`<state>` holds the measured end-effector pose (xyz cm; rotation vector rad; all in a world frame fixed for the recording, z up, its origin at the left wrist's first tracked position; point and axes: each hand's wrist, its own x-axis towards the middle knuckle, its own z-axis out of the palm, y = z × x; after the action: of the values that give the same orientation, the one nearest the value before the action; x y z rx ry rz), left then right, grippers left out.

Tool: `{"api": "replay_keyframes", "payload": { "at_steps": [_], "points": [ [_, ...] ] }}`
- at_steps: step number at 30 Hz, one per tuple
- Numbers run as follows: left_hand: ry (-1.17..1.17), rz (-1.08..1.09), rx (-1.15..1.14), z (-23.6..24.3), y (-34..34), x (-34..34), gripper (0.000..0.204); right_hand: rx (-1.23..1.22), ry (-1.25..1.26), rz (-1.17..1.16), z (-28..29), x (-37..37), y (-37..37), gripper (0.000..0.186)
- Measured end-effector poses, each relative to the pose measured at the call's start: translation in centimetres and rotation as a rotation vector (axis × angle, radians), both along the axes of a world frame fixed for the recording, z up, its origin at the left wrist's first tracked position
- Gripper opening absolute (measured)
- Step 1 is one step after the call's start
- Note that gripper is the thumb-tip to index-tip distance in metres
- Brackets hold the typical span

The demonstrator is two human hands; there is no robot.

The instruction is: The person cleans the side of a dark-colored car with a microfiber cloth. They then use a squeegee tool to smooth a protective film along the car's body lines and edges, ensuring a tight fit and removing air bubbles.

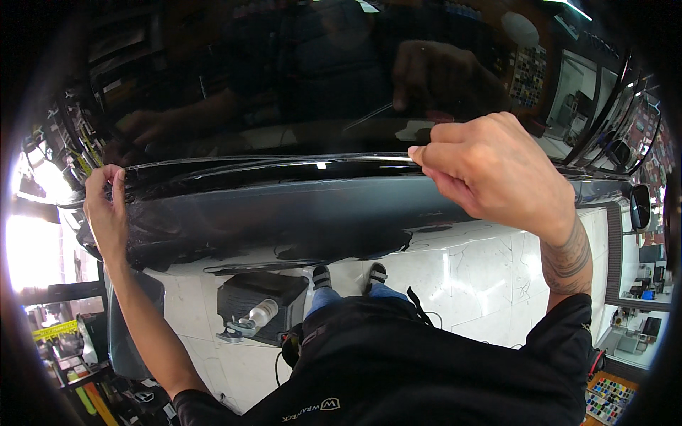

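A thin clear film (270, 159) stretches along the edge of a glossy black car roof (284, 85), which mirrors both hands, above the darker side of the body (284, 213). At the left end, my left hand (106, 192) pinches the film's edge between thumb and fingers. On the right, my right hand (483, 163) is closed, with thumb and forefinger pinching the film's edge, its other fingers curled under.
Below, a dark step platform (240, 295) carries a clear spray bottle (259, 316). My sandalled feet stand on white tiled floor (476, 284). A side mirror (639, 206) sticks out at right. Cluttered shelving (78, 376) is at lower left, a colour swatch board (611, 397) at lower right.
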<state>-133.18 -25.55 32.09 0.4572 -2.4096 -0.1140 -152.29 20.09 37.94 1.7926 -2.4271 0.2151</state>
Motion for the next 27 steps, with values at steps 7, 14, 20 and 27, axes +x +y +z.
{"api": "replay_keyframes", "payload": {
  "at_steps": [7,14,20,27],
  "points": [
    [-0.014,0.016,0.017,0.0,-1.1,0.2,0.017,-0.026,-0.013,0.011,-0.1,-0.7,1.5,0.005],
    [0.007,0.031,0.066,-0.1,-1.8,0.3,0.02,-0.032,-0.007,0.021,0.0,-1.4,3.2,0.005],
    [-0.022,0.009,0.047,-0.1,-2.6,0.6,0.02,-0.036,-0.009,0.034,0.1,-1.8,4.6,0.005],
    [-0.009,-0.023,0.082,-0.5,-3.9,0.8,0.02,-0.049,-0.01,0.053,-0.1,-2.7,6.3,0.006]
  ]
}}
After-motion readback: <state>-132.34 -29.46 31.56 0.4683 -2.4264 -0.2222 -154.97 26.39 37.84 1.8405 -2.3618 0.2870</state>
